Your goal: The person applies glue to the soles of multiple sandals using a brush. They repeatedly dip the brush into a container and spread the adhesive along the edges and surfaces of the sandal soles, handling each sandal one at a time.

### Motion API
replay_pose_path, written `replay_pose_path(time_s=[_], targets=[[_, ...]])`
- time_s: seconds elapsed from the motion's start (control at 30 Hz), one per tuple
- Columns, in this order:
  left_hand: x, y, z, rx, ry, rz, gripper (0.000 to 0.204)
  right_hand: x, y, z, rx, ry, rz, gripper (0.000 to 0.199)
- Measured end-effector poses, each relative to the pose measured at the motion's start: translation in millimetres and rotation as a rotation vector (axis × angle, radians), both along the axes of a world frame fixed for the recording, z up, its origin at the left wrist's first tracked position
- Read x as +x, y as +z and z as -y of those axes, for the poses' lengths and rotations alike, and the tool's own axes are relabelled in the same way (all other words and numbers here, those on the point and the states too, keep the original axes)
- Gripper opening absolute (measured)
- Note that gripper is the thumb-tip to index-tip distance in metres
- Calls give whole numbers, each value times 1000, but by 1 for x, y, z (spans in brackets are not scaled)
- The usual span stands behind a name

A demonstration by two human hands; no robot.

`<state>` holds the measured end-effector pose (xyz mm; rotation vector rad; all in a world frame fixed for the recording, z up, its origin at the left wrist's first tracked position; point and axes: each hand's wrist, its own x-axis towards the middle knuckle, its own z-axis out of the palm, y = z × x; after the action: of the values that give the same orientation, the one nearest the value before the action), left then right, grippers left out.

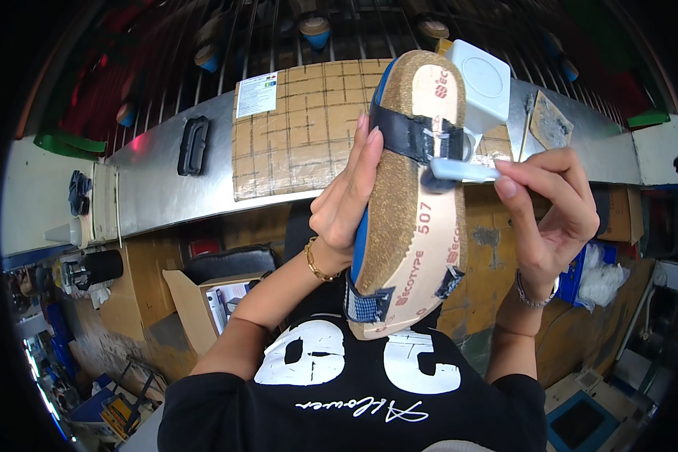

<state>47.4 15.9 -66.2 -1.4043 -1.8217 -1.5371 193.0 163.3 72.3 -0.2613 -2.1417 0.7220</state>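
My left hand [349, 190] is wrapped round the side of a sandal [390, 203], holding it with the underside turned up. Cork edges the sandal, a beige insole board [438, 226] covers its middle, and a bit of blue shows along the left side. A black strap [403, 134] is folded over onto the board, and short dark strap ends lie at the lower end. Between thumb and fingers my right hand [554, 203] pinches the pale blue handle of a small brush [459, 170]. Its dark tip touches the board just below the strap.
A wrapped cardboard box [301, 143] lies on the metal bench, with a white container [484, 79] behind the sandal. To the left sits a black tray [193, 146]; to the right, a stained board [551, 120]. Beyond runs a rack of metal bars [271, 38] with several blue-and-tan pieces.
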Motion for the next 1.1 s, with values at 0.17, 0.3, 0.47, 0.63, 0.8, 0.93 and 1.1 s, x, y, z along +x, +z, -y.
replay_pose_path(time_s=[0.17,0.3,0.47,0.63,0.8,0.93,1.1], targets=[[-1,35,17,-66,-81,-133,81,-16,5,-7,157,-25,-122,22],[4,53,25,-166,-167,-105,77,-19,12,-14,215,-16,-185,25],[5,58,28,-196,-197,-77,73,-9,20,-15,221,107,-98,24],[6,53,34,-210,-193,-51,68,-4,21,-18,198,157,-37,23],[7,54,37,-218,-185,-26,64,4,23,-19,173,183,41,23],[6,58,39,-239,-157,-7,62,2,27,-20,160,339,53,21],[0,59,41,-263,-66,-5,67,-14,18,-5,-29,66,-95,18]])
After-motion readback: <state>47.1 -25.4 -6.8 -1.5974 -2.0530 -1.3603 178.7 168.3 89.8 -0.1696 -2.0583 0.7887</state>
